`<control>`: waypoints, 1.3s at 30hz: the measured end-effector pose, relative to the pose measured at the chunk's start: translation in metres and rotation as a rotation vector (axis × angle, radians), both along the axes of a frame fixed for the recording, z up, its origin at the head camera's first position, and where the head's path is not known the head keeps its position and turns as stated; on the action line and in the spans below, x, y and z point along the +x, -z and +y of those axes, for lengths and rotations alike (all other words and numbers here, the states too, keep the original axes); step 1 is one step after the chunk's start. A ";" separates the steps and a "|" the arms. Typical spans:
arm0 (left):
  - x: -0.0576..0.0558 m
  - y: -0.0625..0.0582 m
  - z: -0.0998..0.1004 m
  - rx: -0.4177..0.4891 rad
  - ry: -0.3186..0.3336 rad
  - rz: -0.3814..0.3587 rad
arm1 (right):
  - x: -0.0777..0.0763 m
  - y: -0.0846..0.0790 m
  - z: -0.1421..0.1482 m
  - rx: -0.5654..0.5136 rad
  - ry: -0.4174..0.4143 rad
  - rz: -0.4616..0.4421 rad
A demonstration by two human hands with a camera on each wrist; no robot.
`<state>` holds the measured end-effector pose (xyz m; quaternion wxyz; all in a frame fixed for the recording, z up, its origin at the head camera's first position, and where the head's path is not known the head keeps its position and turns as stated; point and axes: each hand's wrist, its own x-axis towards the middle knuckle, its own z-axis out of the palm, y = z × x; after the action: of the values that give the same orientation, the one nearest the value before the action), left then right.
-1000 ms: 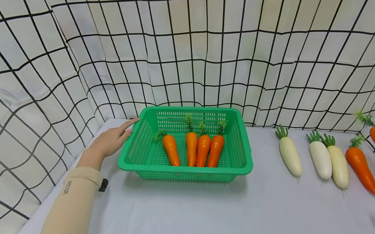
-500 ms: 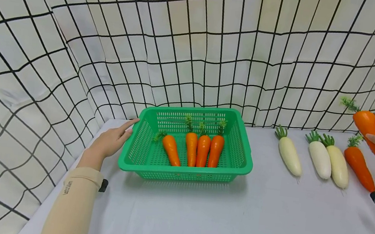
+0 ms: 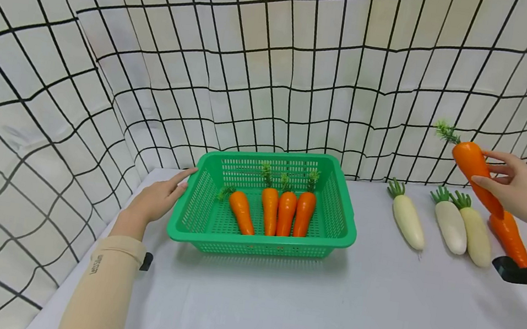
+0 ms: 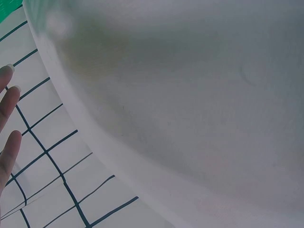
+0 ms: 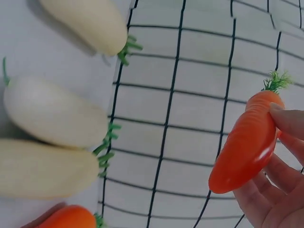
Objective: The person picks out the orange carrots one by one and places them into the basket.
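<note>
My right hand [image 3: 516,184] pinches an orange carrot [image 3: 474,165] with a frilly green top, held up above the table. In the right wrist view the carrot [image 5: 249,142] lies between thumb and fingers. Below it on the table is another carrot [image 3: 513,242], partly covered in the head view by the held one. Straight fingers of my left hand [image 3: 154,200] rest at the left rim of a green plastic basket [image 3: 260,244]. Several carrots [image 3: 268,209] lie inside that basket. The left wrist view catches only some fingertips of the left hand [image 4: 9,109].
Three white radishes with green tops lie right of the basket: one alone [image 3: 408,221], and a pair, white [image 3: 451,227] and creamier [image 3: 476,237], side by side. A white wall with black grid lines [image 3: 315,71] rises behind the table [image 3: 273,316].
My right hand has brought the carrot leftward and slightly up from the right edge, over the carrot on the table. The left hand and basket stay where they were.
</note>
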<state>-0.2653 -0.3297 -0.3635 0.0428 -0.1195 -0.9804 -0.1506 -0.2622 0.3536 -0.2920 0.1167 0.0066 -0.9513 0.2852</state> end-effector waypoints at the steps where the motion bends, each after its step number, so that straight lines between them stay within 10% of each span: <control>1: 0.000 0.000 0.000 -0.001 0.000 0.000 | 0.000 -0.002 -0.004 0.005 -0.015 0.003; 39: 0.000 0.000 0.000 0.004 0.007 -0.004 | -0.047 -0.025 -0.157 -0.387 -0.439 -0.198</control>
<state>-0.2650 -0.3299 -0.3633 0.0407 -0.1224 -0.9798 -0.1529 -0.3090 0.1969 -0.2670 -0.0417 0.1618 -0.8620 0.4787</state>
